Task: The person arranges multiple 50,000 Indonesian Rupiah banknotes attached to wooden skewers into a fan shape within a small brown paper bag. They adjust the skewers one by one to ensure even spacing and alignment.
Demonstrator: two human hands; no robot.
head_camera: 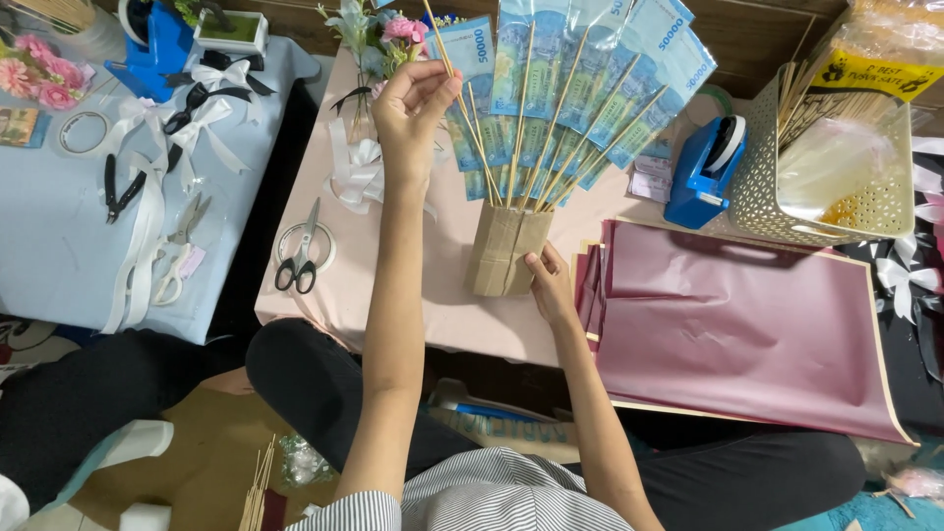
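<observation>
One small cardboard holder (504, 249) stands on the pink table (433, 305), near its front edge. The right hand (549, 285) grips its right side, fingers wrapped on the cardboard. The left hand (413, 108) is raised above and to the left, fingertips pinched on one thin wooden skewer (460, 103) that slants down into the holder. A fan of blue banknotes (580, 69) on skewers rises from the holder toward the far side; roughly seven or eight notes show, overlapping too much for a sure count.

Two blue tape dispensers are in view: one (706, 172) right of the fan, one (157, 44) at far left. Three cutting tools lie out: black-handled scissors (300, 256) on the pink table beside a tape ring (295, 236), pale scissors (177, 261) and black pliers (120, 187) on the light blue table (49, 246).

At far right a cream perforated basket (836, 187) holds clear plastic packets; above it sits a bag with a yellow rectangular label (875, 74) printed in black. A stack of mauve wrapping sheets (747, 324) covers the near right. White ribbon bows (211, 88) crowd the blue table, and artificial pink flowers (393, 34) stand just behind the left hand.
</observation>
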